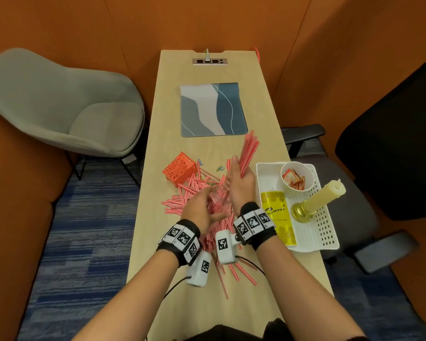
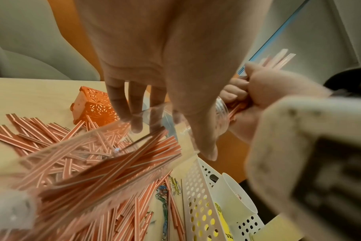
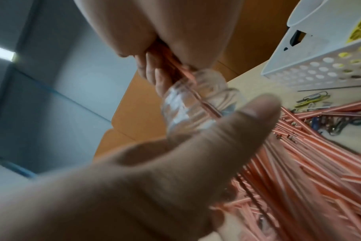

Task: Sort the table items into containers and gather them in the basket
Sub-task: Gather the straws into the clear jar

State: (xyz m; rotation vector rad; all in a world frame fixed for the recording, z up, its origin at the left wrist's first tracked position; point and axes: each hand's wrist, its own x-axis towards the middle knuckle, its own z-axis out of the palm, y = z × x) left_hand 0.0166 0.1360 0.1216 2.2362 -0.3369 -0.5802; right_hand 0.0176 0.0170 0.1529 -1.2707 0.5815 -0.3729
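Note:
My left hand [image 1: 203,209] grips a clear plastic bottle [image 1: 218,200] tilted over the table, several red-and-white striped straws lying inside it [image 2: 97,163]. My right hand [image 1: 239,182] holds a bundle of the same straws [image 1: 248,148], whose lower ends sit in the bottle's mouth [image 3: 194,104]. In the right wrist view my left thumb [image 3: 227,143] lies along the bottle neck. A large loose pile of straws [image 1: 182,198] covers the table under both hands. The white perforated basket [image 1: 327,232] stands to the right.
An orange cut-out box [image 1: 180,168] lies tipped at the pile's left edge. Coloured paper clips [image 1: 220,168] are scattered among the straws. The basket holds a paper cup of sachets [image 1: 296,177], a yellow packet [image 1: 278,217] and a candle on a brass holder [image 1: 325,195]. A blue-grey mat [image 1: 213,109] lies farther back.

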